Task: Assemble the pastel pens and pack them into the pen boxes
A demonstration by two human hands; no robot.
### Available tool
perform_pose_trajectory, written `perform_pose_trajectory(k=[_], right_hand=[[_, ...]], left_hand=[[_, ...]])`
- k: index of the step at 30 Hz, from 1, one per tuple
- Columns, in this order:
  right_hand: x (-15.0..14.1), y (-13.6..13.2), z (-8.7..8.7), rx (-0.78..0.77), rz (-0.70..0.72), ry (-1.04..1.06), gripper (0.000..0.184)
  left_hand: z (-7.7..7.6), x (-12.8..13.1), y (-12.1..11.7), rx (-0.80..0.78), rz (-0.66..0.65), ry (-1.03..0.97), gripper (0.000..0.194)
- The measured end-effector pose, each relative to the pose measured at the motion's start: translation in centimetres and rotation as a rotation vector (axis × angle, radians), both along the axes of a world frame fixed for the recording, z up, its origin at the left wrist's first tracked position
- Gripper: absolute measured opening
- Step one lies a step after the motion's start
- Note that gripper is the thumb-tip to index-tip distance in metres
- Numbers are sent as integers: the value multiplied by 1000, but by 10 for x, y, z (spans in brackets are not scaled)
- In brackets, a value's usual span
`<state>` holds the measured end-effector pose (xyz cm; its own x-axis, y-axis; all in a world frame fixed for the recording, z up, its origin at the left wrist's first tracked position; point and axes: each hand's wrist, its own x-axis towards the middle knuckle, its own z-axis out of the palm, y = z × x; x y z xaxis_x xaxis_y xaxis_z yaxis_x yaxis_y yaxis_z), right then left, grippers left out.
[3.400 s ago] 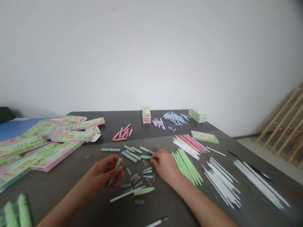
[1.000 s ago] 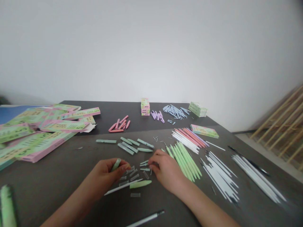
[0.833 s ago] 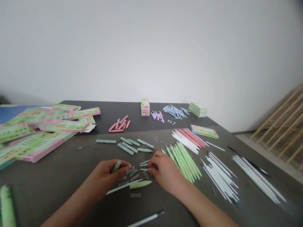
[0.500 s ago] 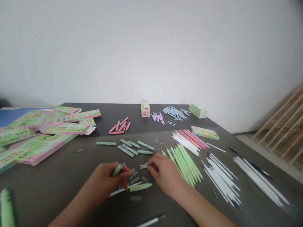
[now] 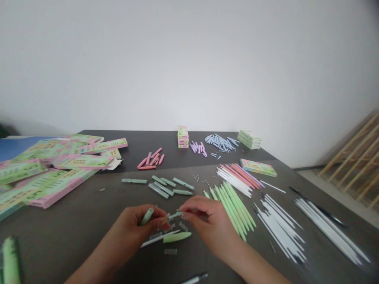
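My left hand (image 5: 127, 228) is closed around a short pale green pen barrel (image 5: 147, 216), its open end toward me. At its fingertips is a small clear piece, mostly hidden. My right hand (image 5: 210, 223) pinches a slim pale green plastic piece (image 5: 177, 214), whose far end meets the left fingertips. Below the hands lie a tapered light green barrel (image 5: 177, 236), a white pen refill (image 5: 158, 239) and clear plastic pieces, one of them a short sleeve (image 5: 171, 251). Pale green barrels (image 5: 161, 190) lie just beyond the hands.
Light green pens (image 5: 235, 209) and white refills (image 5: 280, 227) lie right of my right hand. Pink barrels (image 5: 151, 159), purple parts (image 5: 198, 148) and blue parts (image 5: 220, 142) sit farther back. Printed boxes (image 5: 68, 177) are piled left; a small box stack (image 5: 182, 138) stands behind.
My right hand has moved left to meet my left hand, bringing a slim green piece up from the table. The left hand has turned slightly, showing the barrel's end.
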<state>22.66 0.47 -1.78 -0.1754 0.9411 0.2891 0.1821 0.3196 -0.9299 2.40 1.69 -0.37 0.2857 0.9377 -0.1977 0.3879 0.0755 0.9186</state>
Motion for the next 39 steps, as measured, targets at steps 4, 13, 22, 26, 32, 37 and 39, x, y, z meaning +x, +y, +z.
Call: perform_pose_trajectory(k=[4, 13, 22, 26, 32, 37, 39], right_hand=[[-1, -1, 3, 43, -28, -6, 16], [0, -2, 3, 102, -37, 8, 18], [0, -6, 4, 272, -56, -41, 25], [-2, -7, 3, 300, -65, 0, 25], [-2, -7, 4, 322, -61, 1, 24], [-3, -8, 2, 121, -32, 29, 24], [-5, -9, 0, 14, -47, 79, 23]], left_hand=[[2, 0, -1, -9, -20, 7, 33], [4, 2, 0, -6, -23, -31, 32], [5, 5, -5, 21, 70, -57, 32], [9, 8, -6, -22, 108, -56, 33], [8, 4, -5, 33, 56, -79, 27], [9, 6, -8, 55, -47, 16, 26], [10, 8, -10, 71, -51, 47, 27]])
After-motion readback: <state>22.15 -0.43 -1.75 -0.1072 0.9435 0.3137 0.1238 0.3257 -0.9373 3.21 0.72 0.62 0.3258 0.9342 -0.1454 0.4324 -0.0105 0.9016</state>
